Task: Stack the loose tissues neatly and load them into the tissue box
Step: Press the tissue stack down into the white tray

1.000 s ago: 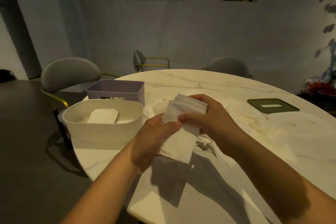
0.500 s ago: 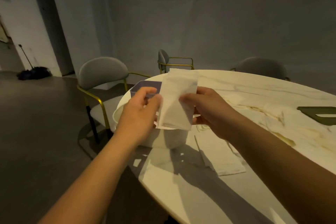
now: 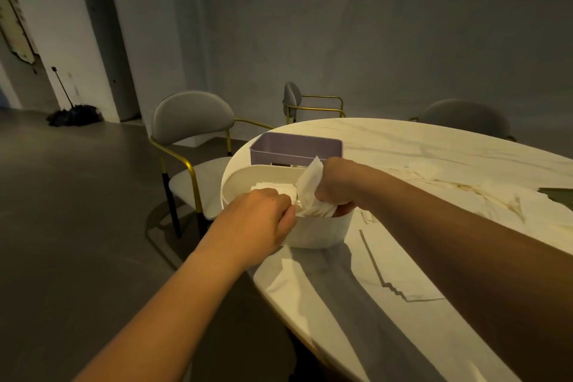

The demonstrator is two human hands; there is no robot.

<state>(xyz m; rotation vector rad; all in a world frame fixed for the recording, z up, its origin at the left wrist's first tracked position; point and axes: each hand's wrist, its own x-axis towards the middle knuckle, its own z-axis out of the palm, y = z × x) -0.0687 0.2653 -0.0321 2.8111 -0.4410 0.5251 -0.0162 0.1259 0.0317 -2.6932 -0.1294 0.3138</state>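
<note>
A white oval tissue box (image 3: 322, 231) stands near the left edge of the marble table (image 3: 434, 146). A flat pile of white tissues (image 3: 273, 187) lies inside it. Both hands reach into the box and hold a folded bundle of tissues (image 3: 310, 186), whose upper corner sticks up above the rim. My left hand (image 3: 260, 214) pinches the bundle's lower left edge. My right hand (image 3: 336, 184) grips the bundle from the right, fingers curled round its bottom.
A lilac box (image 3: 296, 149) stands just behind the white one. Loose tissues (image 3: 465, 192) lie spread over the table to the right, and a flat tissue sheet (image 3: 400, 270) lies near my right forearm. A green lid (image 3: 558, 194) is at the right edge. Chairs (image 3: 192, 121) ring the table.
Both hands have lowered the tissue bundle from chest height in front of me down into the white box. The view has swung left and down.
</note>
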